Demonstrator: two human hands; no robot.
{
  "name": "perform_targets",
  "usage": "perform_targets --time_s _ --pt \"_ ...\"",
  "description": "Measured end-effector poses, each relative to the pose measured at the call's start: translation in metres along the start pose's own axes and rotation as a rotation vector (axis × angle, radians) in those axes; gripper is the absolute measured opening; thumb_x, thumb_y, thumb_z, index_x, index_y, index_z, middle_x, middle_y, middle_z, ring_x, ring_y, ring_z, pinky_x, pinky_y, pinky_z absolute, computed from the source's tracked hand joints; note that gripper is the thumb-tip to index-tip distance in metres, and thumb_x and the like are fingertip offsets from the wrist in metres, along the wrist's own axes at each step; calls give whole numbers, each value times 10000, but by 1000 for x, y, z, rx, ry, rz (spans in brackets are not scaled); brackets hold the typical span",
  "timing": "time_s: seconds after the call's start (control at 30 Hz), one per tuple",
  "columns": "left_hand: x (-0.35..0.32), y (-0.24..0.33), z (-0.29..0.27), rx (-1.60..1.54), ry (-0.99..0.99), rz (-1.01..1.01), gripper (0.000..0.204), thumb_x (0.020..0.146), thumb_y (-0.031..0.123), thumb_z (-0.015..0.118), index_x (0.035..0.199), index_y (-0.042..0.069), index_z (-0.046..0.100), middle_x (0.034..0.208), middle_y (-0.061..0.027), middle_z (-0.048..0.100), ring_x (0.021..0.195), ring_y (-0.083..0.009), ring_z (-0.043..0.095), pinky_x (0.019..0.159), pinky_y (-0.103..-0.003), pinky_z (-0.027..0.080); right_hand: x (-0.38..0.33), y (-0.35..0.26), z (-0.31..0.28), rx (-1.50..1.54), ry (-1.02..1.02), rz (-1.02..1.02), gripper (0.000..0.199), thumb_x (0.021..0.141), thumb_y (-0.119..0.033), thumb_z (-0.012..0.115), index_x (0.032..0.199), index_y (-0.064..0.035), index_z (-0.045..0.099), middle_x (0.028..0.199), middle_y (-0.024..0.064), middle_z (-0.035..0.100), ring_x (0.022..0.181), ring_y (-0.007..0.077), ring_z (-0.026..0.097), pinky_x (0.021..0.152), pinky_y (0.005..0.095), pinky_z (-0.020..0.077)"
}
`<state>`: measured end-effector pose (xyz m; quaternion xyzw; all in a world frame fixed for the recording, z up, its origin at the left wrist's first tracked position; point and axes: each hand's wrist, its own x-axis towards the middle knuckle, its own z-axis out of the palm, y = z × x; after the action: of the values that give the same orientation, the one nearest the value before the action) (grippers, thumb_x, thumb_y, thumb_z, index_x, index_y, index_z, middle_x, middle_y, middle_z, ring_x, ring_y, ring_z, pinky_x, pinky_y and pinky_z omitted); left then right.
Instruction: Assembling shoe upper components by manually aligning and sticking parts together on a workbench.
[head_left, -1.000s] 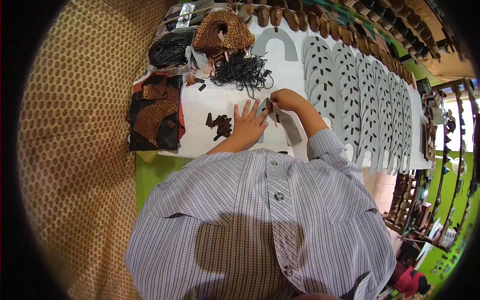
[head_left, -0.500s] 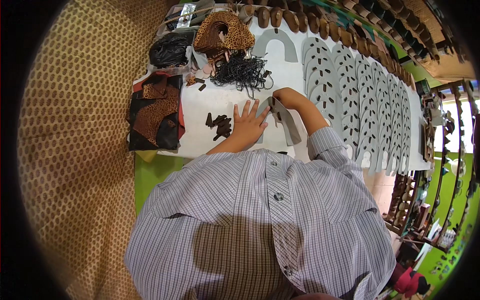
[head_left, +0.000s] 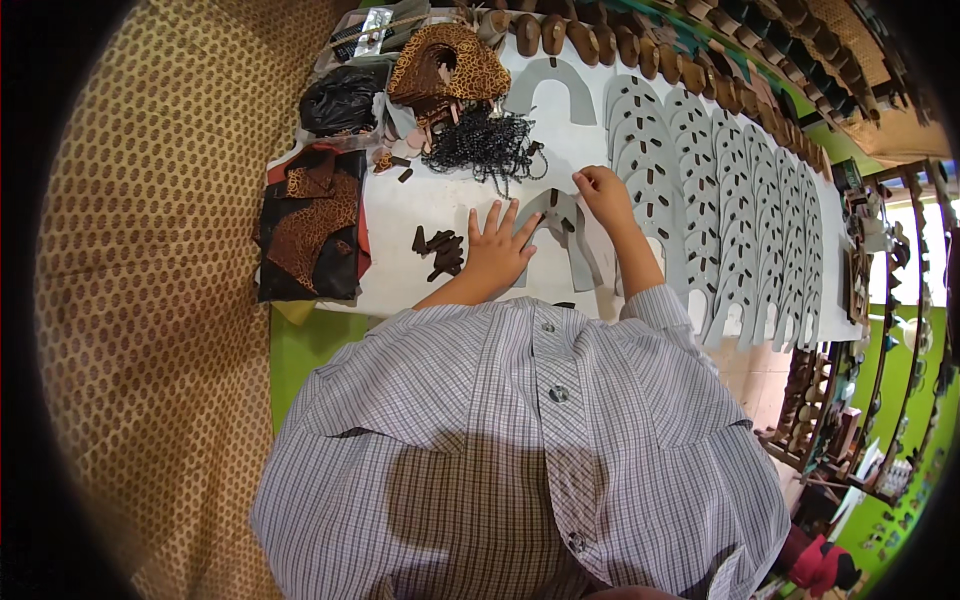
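Grey U-shaped piece [head_left: 566,232] now flat, left hand [head_left: 497,252] pressing, right hand [head_left: 603,192] shifted up

Grey-white checked button-up shirt [head_left: 520,440], grey buttons, rolled sleeves, bare forearms.

I'm in a small shoemaking workshop. My white worktable [head_left: 440,200] carries rows of grey cut-out shoe uppers [head_left: 740,210] across the upper right, leopard-print pieces [head_left: 445,65] and a tangle of black cords [head_left: 485,150] at top centre, and brown soles [head_left: 600,35] lined along the top edge.
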<state>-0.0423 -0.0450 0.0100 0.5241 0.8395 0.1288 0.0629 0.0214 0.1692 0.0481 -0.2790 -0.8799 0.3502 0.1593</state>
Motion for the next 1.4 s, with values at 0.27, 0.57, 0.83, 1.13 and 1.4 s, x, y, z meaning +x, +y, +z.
perform_targets --time_s 0.27,0.57,0.83,1.13,1.4 --pt "2 0 1 -13 52 18 505 872 397 467 1352 269 376 1445 -134 256 1330 -347 207 1019 -637 35 -55 -1 2 -133 65 -290 229 709 -187 710 897 -63 664 880 109 618 811 290 581 722 371 465" --pt "41 -4 -4 -326 177 -56 421 836 317 553 1202 112 516 1290 -88 440 1173 -295 377 972 -462 265 -49 34 13 321 -261 198 380 749 -140 714 1082 -13 584 878 74 628 803 136 588 708 260 469" --pt "81 -18 -21 -363 59 135 371 695 378 713 920 98 621 1231 -48 481 1159 -282 388 956 -448 287 -45 21 2 243 -297 213 270 776 -238 669 912 -6 640 732 49 605 670 128 551 619 265 444" --pt "80 -2 -15 -276 111 48 379 638 344 758 862 80 603 1192 -38 502 1146 -273 395 946 -464 274 -9 28 -9 365 -431 307 286 855 -285 565 859 -12 652 669 37 611 558 116 528 525 261 424" --pt "58 10 1 -162 453 102 270 702 277 708 891 123 591 1264 -60 446 1224 -266 352 972 -493 240 23 16 -19 476 -773 493 173 820 -118 534 932 -64 655 647 -2 576 518 76 470 496 215 383"
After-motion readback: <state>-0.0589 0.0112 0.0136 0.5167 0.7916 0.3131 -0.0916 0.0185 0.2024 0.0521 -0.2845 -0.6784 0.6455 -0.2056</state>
